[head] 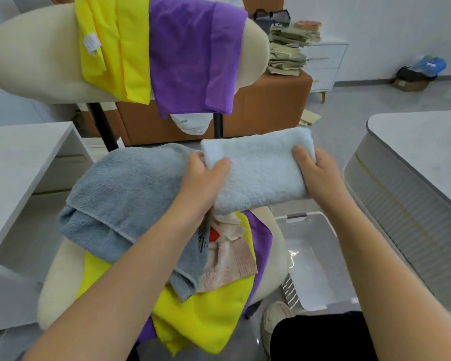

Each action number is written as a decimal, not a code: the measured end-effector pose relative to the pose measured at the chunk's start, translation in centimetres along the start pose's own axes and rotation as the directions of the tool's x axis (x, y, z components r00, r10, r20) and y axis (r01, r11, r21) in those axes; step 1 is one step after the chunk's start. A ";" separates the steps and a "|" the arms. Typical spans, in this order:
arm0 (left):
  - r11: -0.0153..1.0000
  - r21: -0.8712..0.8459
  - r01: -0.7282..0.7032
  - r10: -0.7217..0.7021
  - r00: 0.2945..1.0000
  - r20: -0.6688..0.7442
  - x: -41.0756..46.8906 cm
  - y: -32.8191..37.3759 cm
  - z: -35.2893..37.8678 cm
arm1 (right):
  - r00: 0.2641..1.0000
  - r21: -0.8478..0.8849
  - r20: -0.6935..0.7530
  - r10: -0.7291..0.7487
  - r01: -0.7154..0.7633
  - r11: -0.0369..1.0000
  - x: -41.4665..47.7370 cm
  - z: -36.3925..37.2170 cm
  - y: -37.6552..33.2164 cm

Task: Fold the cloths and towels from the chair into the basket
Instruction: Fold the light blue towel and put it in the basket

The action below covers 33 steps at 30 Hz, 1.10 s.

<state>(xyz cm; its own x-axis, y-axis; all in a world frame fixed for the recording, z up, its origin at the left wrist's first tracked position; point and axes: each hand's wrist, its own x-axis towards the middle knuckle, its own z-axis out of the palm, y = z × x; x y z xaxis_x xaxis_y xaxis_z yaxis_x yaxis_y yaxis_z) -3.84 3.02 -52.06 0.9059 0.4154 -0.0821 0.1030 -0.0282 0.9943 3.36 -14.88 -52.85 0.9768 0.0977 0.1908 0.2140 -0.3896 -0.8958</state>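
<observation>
A folded light blue towel (258, 170) is held in the air above the chair seat. My left hand (203, 178) grips its left end and my right hand (315, 173) grips its right end. On the cream chair (63, 272) lies a heap: a grey towel (123, 194), a pink cloth (229, 264), a yellow cloth (206, 316) and a purple cloth (262, 246). Another yellow cloth (115, 48) and purple cloth (195, 56) hang over the chair back. A translucent white basket (310, 259) stands on the floor right of the chair, below the towel.
A white desk (18, 162) stands at the left and a pale round-edged table (414, 162) at the right. Behind the chair is a brown cabinet (271, 110) with stacked papers (289, 48). My shoe (274, 324) rests on the floor by the basket.
</observation>
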 end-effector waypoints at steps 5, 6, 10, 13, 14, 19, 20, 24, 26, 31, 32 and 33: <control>0.966 0.214 0.146 -0.193 0.957 0.218 2.2 -1.3 8.5 | 0.948 -0.052 0.036 0.316 -0.314 0.948 2.8 -5.8 6.5; 0.945 0.286 0.157 -0.223 0.951 0.216 2.7 -2.2 10.5 | 0.928 -0.061 0.017 0.373 -0.371 0.927 3.2 -6.7 8.2; 0.839 0.486 0.246 -0.365 0.916 0.166 4.1 -6.8 18.1 | 0.835 -0.059 0.006 0.550 -0.549 0.834 4.0 -9.3 15.0; 0.753 0.558 0.349 -0.483 0.869 0.109 4.7 -11.0 22.1 | 0.766 -0.074 0.047 0.641 -0.637 0.767 3.8 -10.3 19.9; 0.723 0.578 0.379 -0.514 0.854 0.083 5.0 -12.5 23.0 | 0.754 -0.103 0.063 0.654 -0.647 0.756 3.8 -10.4 21.6; 0.609 0.634 0.476 -0.596 0.802 -0.030 6.4 -19.2 26.2 | 0.717 -0.300 0.148 0.682 -0.624 0.721 3.9 -9.0 29.1; 0.604 0.646 0.466 -0.589 0.808 -0.032 6.6 -20.3 26.8 | 0.709 -0.330 0.164 0.686 -0.616 0.716 3.9 -8.6 29.9; 0.539 0.657 0.528 -0.644 0.760 -0.082 7.6 -24.2 29.5 | 0.690 -0.490 0.184 0.700 -0.553 0.674 4.4 -6.2 34.4; 0.513 0.678 0.527 -0.646 0.757 -0.099 8.2 -26.1 30.8 | 0.723 -0.542 0.153 0.674 -0.509 0.669 4.5 -4.6 36.8; 0.523 0.553 0.649 -0.689 0.704 -0.174 9.2 -30.7 33.0 | 0.775 -0.604 0.149 0.614 -0.420 0.677 4.4 -1.2 42.6; 0.531 0.509 0.677 -0.694 0.692 -0.197 9.5 -31.8 33.2 | 0.782 -0.589 0.149 0.606 -0.422 0.689 4.3 -0.8 43.6; 0.545 0.460 0.701 -0.686 0.688 -0.235 9.8 -32.8 33.3 | 0.793 -0.560 0.150 0.591 -0.425 0.712 4.3 -0.3 44.6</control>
<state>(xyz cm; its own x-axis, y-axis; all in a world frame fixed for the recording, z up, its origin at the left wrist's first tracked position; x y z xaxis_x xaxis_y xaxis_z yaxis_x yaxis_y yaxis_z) 15.35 -22.20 -87.76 0.4563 0.5190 -0.7228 0.8800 -0.1426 0.4531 17.13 -32.14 -91.80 0.8986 -0.0155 -0.4385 -0.2553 -0.8313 -0.4937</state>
